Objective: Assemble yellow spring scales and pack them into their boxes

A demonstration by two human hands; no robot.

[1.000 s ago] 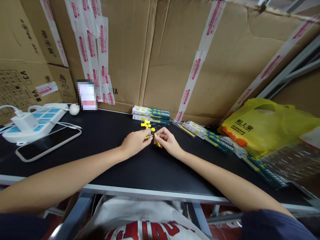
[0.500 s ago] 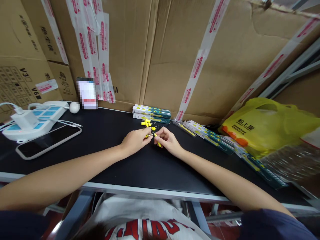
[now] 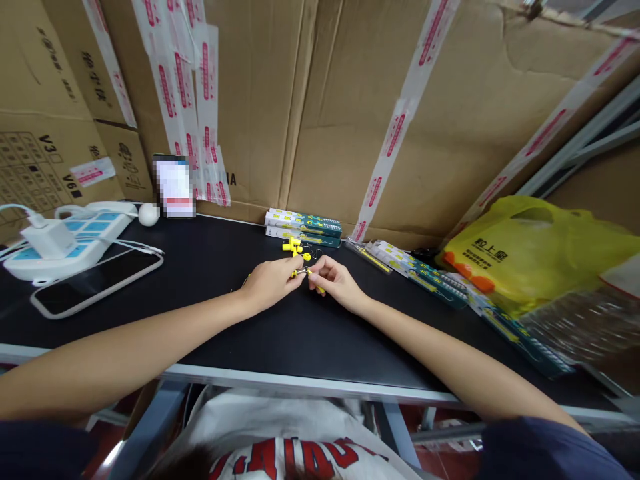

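My left hand [image 3: 270, 285] is closed around a thin metal rod with a yellow end [image 3: 299, 272], most of it hidden by the fingers. Against its tip, my right hand [image 3: 334, 283] pinches a small yellow piece [image 3: 320, 289] whose lower end sticks out below the fingers. What joins the two parts is too small to make out. Just beyond my fingertips lie several yellow plastic parts [image 3: 292, 245], a yellow ring [image 3: 307, 257] and thin dark wire hooks [image 3: 317, 253] on the black tabletop [image 3: 260, 340].
Printed boxes [image 3: 303, 227] lie behind the parts, against a cardboard wall [image 3: 340, 133]. More boxes [image 3: 425, 273] and a yellow plastic bag [image 3: 530, 247] line the right side. At left are a power strip [image 3: 113, 220], a phone [image 3: 100, 283] and a propped-up phone [image 3: 175, 187].
The yellow piece in my right hand has tilted slightly, and its lower end has shifted a little to the right. Both hands stay in nearly the same place.
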